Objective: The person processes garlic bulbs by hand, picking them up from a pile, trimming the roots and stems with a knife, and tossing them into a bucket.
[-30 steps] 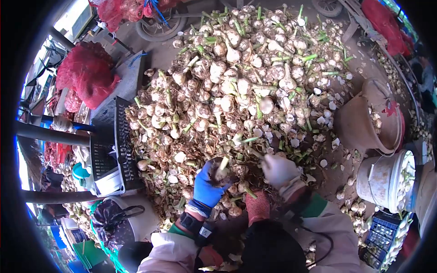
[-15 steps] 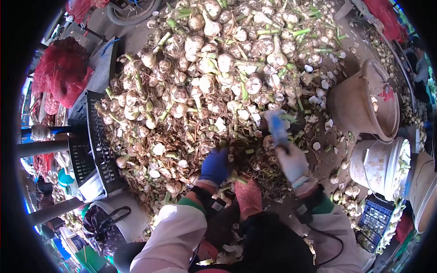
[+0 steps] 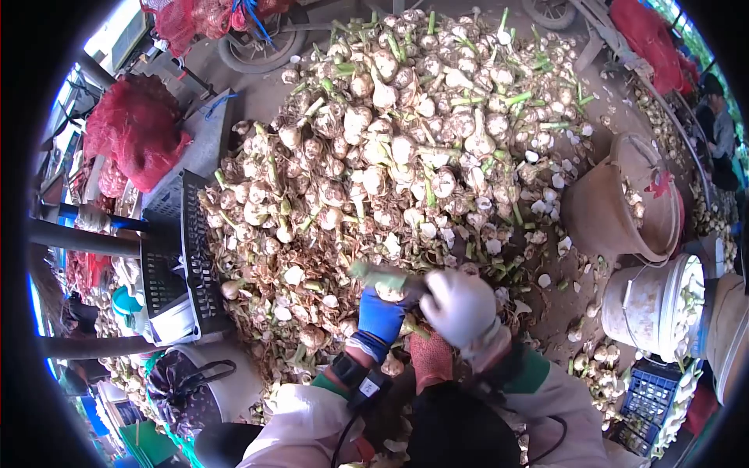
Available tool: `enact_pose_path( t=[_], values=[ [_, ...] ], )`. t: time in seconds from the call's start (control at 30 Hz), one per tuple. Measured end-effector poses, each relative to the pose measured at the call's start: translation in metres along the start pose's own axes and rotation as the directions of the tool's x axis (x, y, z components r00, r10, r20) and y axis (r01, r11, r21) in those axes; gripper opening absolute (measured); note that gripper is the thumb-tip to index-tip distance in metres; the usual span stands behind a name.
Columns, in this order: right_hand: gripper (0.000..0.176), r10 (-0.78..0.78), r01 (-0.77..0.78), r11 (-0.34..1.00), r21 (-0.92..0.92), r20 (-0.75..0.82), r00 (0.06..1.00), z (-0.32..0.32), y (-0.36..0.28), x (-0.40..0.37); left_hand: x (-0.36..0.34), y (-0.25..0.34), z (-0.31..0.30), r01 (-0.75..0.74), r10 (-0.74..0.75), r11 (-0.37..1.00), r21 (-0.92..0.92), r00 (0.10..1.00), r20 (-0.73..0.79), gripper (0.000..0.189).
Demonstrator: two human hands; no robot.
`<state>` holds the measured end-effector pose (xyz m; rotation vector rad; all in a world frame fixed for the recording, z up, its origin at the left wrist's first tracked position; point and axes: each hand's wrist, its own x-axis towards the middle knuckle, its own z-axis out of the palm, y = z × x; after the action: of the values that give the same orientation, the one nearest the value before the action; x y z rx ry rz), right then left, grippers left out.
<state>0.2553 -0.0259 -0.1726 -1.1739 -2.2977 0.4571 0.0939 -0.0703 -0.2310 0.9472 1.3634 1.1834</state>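
Observation:
My left hand (image 3: pixel 381 313), in a blue glove, is closed round a garlic bulb (image 3: pixel 392 292) in front of the large garlic pile (image 3: pixel 374 179). My right hand (image 3: pixel 462 306), in a whitish glove, is closed on the handle of a tool (image 3: pixel 382 275) whose blurred greenish end reaches left over the bulb. Just below and between my hands is a reddish patterned shoe or covering (image 3: pixel 430 357). Loose skins and cut stalks lie around my hands.
On the right stand a brown tub (image 3: pixel 585 204), a white bucket (image 3: pixel 636 304) and a dark blue crate (image 3: pixel 646 398). A black crate (image 3: pixel 189 257) and red net bags (image 3: pixel 133 129) are at the left. A person (image 3: pixel 722 132) is at the far right.
My right hand has moved left with the tool, from apart to beside my left hand. The view has shifted, so the pile and crates appear lower and further right.

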Motion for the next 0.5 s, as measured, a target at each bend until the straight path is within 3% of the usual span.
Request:
enact_pose_path(
  t=[0.03, 0.07, 0.1, 0.13, 0.2, 0.23, 0.27, 0.33, 0.37, 0.4, 0.43, 0.47, 0.5],
  values=[
    [0.017, -0.107, 0.108, 0.994, -0.013, 0.062, 0.992, -0.007, -0.014, 0.000, -0.004, -0.017, -0.009, -0.005, -0.022, 0.957, 0.290, 0.996, 0.090, 0.020],
    [0.018, -0.230, 0.231, 0.964, -0.131, 0.025, 0.973, 0.001, -0.016, 0.001, -0.003, -0.024, -0.013, -0.040, -0.067, 0.833, 0.552, 0.983, 0.172, 0.021],
    [0.026, -0.229, 0.234, 0.961, -0.149, 0.050, 0.972, 0.004, -0.017, 0.000, 0.003, -0.032, -0.011, -0.299, 0.219, 0.685, 0.664, 0.954, 0.204, 0.018],
    [0.034, -0.229, 0.239, 0.957, -0.166, 0.075, 0.971, 0.005, -0.018, -0.001, 0.004, -0.039, -0.014, -0.301, 0.220, 0.685, 0.663, 0.954, 0.206, 0.018],
    [0.033, -0.282, 0.292, 0.933, -0.209, 0.078, 0.956, 0.007, -0.016, -0.003, 0.007, -0.012, -0.010, -0.235, 0.170, 0.828, 0.509, 0.971, 0.170, 0.018],
    [0.031, -0.336, 0.346, 0.904, -0.250, 0.082, 0.938, 0.007, -0.014, -0.003, 0.010, -0.036, -0.018, -0.323, 0.271, 0.852, 0.411, 0.945, 0.181, 0.023],
    [0.031, -0.335, 0.346, 0.905, -0.246, 0.089, 0.938, 0.011, -0.003, -0.001, 0.002, -0.023, -0.016, -0.201, 0.143, 0.916, 0.348, 0.972, 0.186, 0.034],
    [0.012, -0.075, 0.151, 0.950, -0.275, 0.269, 0.960, 0.023, 0.041, 0.003, 0.002, -0.070, -0.025, -0.141, 0.221, 0.866, 0.479, 0.968, -0.115, 0.046],
    [0.011, 0.204, -0.180, 0.969, -0.171, 0.134, 0.970, 0.026, 0.064, -0.003, -0.001, -0.027, -0.009, -0.060, 0.068, 0.996, 0.064, 0.988, -0.137, 0.052],
    [0.010, 0.485, -0.484, 0.875, -0.020, 0.033, 0.874, 0.030, 0.083, -0.008, 0.004, -0.041, -0.012, -0.088, 0.096, 0.994, 0.057, 0.985, -0.146, 0.051],
    [0.016, 0.517, -0.517, 0.856, 0.022, -0.055, 0.854, 0.033, 0.088, -0.015, 0.008, -0.040, -0.012, -0.060, 0.090, 0.970, 0.237, 0.989, -0.118, 0.051],
    [0.022, 0.549, -0.529, 0.822, 0.210, -0.046, 0.835, 0.022, 0.063, -0.009, 0.009, -0.036, -0.011, -0.027, 0.071, 0.912, 0.410, 0.993, -0.092, 0.051],
    [0.024, 0.559, -0.552, 0.766, 0.329, 0.083, 0.825, 0.027, 0.051, -0.013, 0.009, -0.003, 0.001, 0.059, -0.083, 0.875, 0.481, 0.996, 0.030, 0.054]
  ],
)
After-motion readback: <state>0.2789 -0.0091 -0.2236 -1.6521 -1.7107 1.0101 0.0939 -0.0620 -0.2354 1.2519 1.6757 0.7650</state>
